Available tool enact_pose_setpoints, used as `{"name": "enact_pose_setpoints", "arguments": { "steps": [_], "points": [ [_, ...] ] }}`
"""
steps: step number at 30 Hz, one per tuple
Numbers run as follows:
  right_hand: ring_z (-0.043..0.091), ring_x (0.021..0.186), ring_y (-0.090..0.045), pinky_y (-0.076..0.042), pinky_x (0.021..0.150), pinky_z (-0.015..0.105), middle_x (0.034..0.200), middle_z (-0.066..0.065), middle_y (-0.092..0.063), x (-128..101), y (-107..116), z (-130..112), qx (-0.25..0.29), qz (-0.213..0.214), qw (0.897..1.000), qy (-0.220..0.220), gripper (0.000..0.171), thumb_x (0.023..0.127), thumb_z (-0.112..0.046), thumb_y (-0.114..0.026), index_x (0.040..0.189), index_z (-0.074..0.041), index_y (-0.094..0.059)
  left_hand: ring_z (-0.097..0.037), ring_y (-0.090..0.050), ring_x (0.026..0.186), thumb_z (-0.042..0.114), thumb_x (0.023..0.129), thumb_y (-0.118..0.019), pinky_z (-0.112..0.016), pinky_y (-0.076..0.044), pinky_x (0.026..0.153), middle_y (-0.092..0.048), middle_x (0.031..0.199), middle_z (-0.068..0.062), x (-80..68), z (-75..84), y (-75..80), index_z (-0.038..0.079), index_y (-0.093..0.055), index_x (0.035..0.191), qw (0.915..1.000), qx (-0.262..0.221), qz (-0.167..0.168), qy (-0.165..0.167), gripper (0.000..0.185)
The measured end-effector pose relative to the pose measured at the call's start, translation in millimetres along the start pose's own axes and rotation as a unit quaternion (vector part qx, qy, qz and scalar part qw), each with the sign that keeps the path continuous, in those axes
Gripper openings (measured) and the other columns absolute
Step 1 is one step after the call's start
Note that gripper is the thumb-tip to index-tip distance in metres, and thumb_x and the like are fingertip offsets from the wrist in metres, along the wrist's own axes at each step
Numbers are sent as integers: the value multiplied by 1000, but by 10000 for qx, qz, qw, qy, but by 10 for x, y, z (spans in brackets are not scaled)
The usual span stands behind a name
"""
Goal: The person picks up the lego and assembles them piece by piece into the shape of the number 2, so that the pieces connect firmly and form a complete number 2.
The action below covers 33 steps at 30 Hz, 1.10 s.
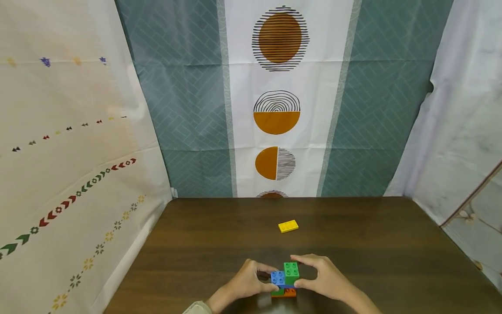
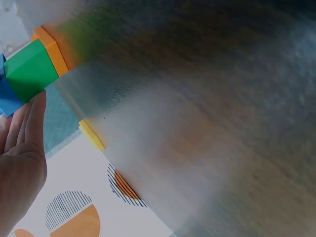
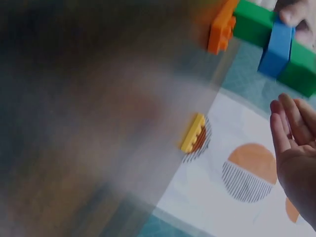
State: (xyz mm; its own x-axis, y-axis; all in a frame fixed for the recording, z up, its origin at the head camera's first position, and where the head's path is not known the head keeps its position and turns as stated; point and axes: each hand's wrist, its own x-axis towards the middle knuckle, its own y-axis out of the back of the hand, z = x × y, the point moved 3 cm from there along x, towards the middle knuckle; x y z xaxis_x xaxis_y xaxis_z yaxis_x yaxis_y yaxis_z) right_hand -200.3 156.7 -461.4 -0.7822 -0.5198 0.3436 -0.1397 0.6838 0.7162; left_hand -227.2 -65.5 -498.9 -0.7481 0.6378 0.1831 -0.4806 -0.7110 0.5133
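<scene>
Head view: block stack (image 1: 286, 281) of blue, green and orange bricks, at the near edge of the brown table (image 1: 376, 244). Left hand (image 1: 247, 281) pinches the blue brick; right hand (image 1: 325, 277) curls round the green side. Yellow flat brick (image 1: 288, 226) lies apart, farther back.

Left wrist view: blurred; stack (image 2: 32, 71) touches the fingers (image 2: 29, 123), grip itself not discernible. Yellow brick (image 2: 92, 135) at the table's edge.

Right wrist view: blurred; stack (image 3: 266, 37) just beyond the relaxed fingers (image 3: 289, 123); yellow brick (image 3: 192, 133) well apart.
</scene>
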Motion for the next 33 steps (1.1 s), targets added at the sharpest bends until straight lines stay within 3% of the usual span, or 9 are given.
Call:
{"name": "enact_pose_setpoints", "arguments": {
  "steps": [4,6,11,22,33],
  "points": [
    [20,110,-65,-55,89,37,123,9,-70,138,138,48,-92,365,9993,18,46,86,-25,-74,129,-10,-64,0,-69,85,18,80,-80,-12,-53,73,-76,98,-12,7,-1,21,-1,-73,108,10000,69,17,-37,34],
    [24,110,-65,-54,90,45,122,7,-71,240,211,87,-168,608,9980,-86,42,89,-22,-70,128,-9,-64,0,-69,84,18,80,-80,-12,-53,72,-76,97,-12,10,-5,31,-1,-73,108,10000,70,38,-34,34],
    [34,113,-62,-51,92,56,124,10,-69,478,311,238,-483,856,9941,-452,45,90,-27,-69,128,-5,-63,0,-69,85,17,81,-80,-12,-53,73,-76,98,-12,15,-16,24,-1,-73,109,10000,25,30,-90,34],
    [43,121,-56,-47,98,59,131,21,-62,752,260,636,-931,648,9882,-1031,54,89,-31,-71,131,1,-59,-1,-70,83,15,82,-79,-13,-54,70,-76,97,-13,-23,-27,-37,-2,-72,110,9996,-256,7,-79,34],
    [47,131,-47,-40,105,60,143,27,-49,802,91,980,-967,58,9807,-1700,61,88,-20,-72,140,3,-48,1,-69,84,16,82,-79,-12,-53,70,-77,97,-11,-48,-19,-16,-1,-73,110,9992,-398,-4,83,33]
  ]
}}
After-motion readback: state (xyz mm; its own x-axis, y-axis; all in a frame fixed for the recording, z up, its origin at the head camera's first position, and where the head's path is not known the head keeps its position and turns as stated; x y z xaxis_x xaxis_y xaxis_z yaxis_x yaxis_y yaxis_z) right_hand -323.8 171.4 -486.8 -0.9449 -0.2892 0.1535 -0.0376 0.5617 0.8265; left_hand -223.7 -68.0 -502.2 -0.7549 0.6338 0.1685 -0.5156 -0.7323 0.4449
